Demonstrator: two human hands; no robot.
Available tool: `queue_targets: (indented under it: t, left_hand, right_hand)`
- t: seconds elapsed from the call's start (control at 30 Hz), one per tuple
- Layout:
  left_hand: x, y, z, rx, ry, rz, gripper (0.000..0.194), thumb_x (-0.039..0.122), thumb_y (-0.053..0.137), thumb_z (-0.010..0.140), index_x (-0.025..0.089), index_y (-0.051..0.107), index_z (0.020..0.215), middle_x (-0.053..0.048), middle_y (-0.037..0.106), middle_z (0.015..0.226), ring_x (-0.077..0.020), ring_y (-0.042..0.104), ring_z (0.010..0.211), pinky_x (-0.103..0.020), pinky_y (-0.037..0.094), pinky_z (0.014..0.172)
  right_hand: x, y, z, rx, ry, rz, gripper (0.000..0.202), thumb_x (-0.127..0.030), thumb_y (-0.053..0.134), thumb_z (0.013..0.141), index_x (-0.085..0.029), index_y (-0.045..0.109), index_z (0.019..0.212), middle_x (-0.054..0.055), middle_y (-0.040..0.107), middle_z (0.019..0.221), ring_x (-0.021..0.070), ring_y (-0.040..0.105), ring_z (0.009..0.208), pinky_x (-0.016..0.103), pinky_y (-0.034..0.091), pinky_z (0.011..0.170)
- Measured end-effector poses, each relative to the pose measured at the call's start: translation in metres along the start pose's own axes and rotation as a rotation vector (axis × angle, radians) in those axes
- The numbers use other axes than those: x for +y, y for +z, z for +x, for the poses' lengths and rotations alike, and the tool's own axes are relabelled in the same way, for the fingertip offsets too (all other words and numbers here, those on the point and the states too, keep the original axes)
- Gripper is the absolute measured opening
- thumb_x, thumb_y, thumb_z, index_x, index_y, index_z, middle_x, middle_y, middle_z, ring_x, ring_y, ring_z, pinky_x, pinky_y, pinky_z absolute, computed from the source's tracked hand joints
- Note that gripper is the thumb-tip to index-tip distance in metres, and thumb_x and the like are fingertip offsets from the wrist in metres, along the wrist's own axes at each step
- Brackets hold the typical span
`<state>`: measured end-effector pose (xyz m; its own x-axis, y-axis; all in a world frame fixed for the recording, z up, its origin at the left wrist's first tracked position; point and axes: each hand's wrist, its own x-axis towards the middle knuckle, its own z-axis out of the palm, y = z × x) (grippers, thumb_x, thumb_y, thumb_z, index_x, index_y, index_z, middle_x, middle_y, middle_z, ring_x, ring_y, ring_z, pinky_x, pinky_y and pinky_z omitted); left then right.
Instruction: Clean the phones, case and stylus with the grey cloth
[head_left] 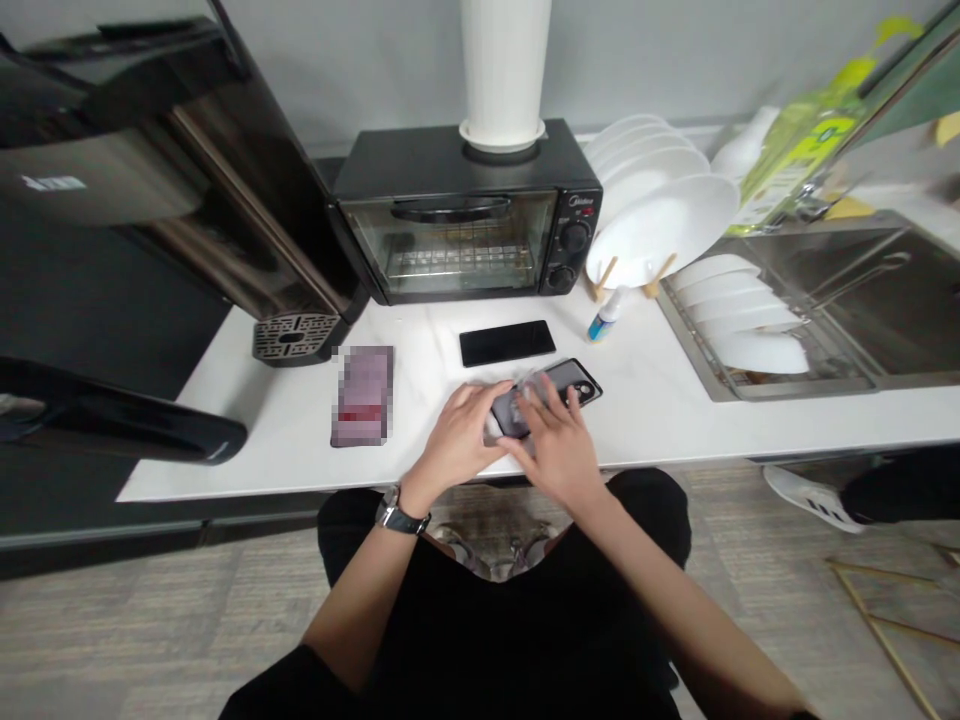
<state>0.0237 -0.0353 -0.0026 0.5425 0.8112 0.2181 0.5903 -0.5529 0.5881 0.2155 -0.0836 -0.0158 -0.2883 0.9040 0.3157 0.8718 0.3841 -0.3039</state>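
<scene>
Near the counter's front edge lies a phone case (559, 383) with a black rim, a greyish back and a round camera ring at its right end. Whether a phone is inside cannot be told. My left hand (461, 435) grips its left end, thumb and fingers at the edges. Across the back rests my right hand (559, 440), fingers spread and slightly blurred. Something pale shows by its fingertips, too smeared to name. Just behind is a black phone (507, 343), lying flat. A small spray bottle (606, 315) with a blue label stands to the right.
A pixelated purplish flat item (364, 395) lies left on the white counter (427, 360). Behind are a toaster oven (465, 245) and a tall black dispenser (247, 180). Racked plates (660, 220) and a sink (862, 300) are right. Another person's shoe (814, 497) shows below.
</scene>
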Motion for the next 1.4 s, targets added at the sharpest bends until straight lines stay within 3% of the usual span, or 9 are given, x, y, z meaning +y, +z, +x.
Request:
queue_targets:
  t: [0.1,0.2,0.33,0.57,0.73,0.93,1.1,1.27,1.4]
  left_hand:
    - [-0.001,-0.002,-0.002,-0.011,-0.008,-0.003,0.078,0.028,0.08,0.086,0.025,0.043,0.154,-0.011,0.061,0.143,-0.0307,0.057,0.127,-0.048,0.049,0.111]
    - [0.002,-0.004,-0.002,0.001,-0.012,-0.007,0.076,0.033,0.082,0.086,0.026,0.045,0.152,-0.009,0.061,0.145,-0.0309,0.055,0.13,-0.048,0.046,0.114]
    - [0.005,-0.002,0.0,0.011,-0.012,0.006,0.078,0.033,0.083,0.085,0.028,0.044,0.152,-0.008,0.061,0.147,-0.0314,0.054,0.132,-0.05,0.043,0.117]
    - [0.001,0.0,-0.002,0.006,-0.013,-0.009,0.079,0.032,0.082,0.086,0.026,0.042,0.154,-0.008,0.061,0.146,-0.0297,0.055,0.13,-0.047,0.046,0.114]
    - [0.001,0.0,-0.001,0.009,-0.015,0.016,0.079,0.035,0.082,0.086,0.026,0.043,0.154,-0.008,0.059,0.15,-0.0305,0.053,0.132,-0.048,0.044,0.116]
    - [0.001,0.001,0.0,0.006,-0.016,0.014,0.079,0.032,0.081,0.087,0.025,0.042,0.154,-0.009,0.061,0.145,-0.0297,0.055,0.128,-0.047,0.047,0.113]
    - [0.003,0.001,0.001,0.008,-0.025,0.043,0.079,0.034,0.082,0.086,0.025,0.043,0.153,-0.009,0.062,0.146,-0.0303,0.055,0.13,-0.047,0.045,0.114]
    - [0.002,0.002,0.001,0.003,-0.032,0.038,0.08,0.034,0.082,0.087,0.025,0.042,0.155,-0.009,0.061,0.146,-0.0299,0.055,0.13,-0.047,0.046,0.114]
    - [0.003,0.001,0.0,0.006,-0.035,0.04,0.078,0.034,0.081,0.086,0.026,0.043,0.154,-0.008,0.061,0.145,-0.0293,0.055,0.13,-0.046,0.046,0.114]
  right_hand:
    - [-0.017,0.002,-0.005,-0.065,-0.089,0.076,0.065,-0.058,0.047,0.105,-0.011,0.055,0.149,0.016,0.057,0.154,0.0351,0.033,0.157,0.063,0.026,0.127]
    - [0.018,-0.012,-0.008,-0.057,-0.055,0.008,0.056,-0.054,0.047,0.107,-0.02,0.058,0.149,0.01,0.063,0.149,0.0365,0.032,0.157,0.068,0.024,0.125]
    - [0.055,-0.022,-0.008,0.085,0.132,-0.148,0.059,-0.053,0.047,0.106,-0.015,0.057,0.15,0.015,0.063,0.148,0.0428,0.027,0.158,0.074,0.02,0.123]
    - [0.014,-0.007,-0.009,-0.075,-0.143,0.011,0.062,-0.057,0.049,0.105,-0.017,0.055,0.151,0.011,0.058,0.154,0.0363,0.032,0.157,0.065,0.026,0.126]
    - [0.039,-0.012,-0.003,0.133,0.173,-0.139,0.06,-0.053,0.052,0.105,-0.014,0.056,0.15,0.016,0.061,0.15,0.0439,0.027,0.158,0.075,0.023,0.122]
    - [0.02,-0.007,-0.007,-0.073,-0.122,0.031,0.056,-0.052,0.05,0.106,-0.019,0.057,0.15,0.009,0.058,0.155,0.036,0.03,0.158,0.065,0.029,0.125]
    - [0.042,-0.014,-0.003,0.128,0.167,-0.129,0.057,-0.051,0.05,0.106,-0.016,0.058,0.15,0.015,0.062,0.149,0.0448,0.027,0.158,0.077,0.021,0.121]
    - [0.028,-0.011,-0.006,-0.051,-0.138,0.022,0.056,-0.052,0.051,0.105,-0.019,0.058,0.149,0.01,0.06,0.152,0.0362,0.03,0.158,0.065,0.027,0.126]
    - [0.037,-0.013,-0.005,0.099,0.111,-0.082,0.055,-0.05,0.048,0.107,-0.018,0.057,0.15,0.013,0.062,0.149,0.0426,0.023,0.159,0.076,0.022,0.122]
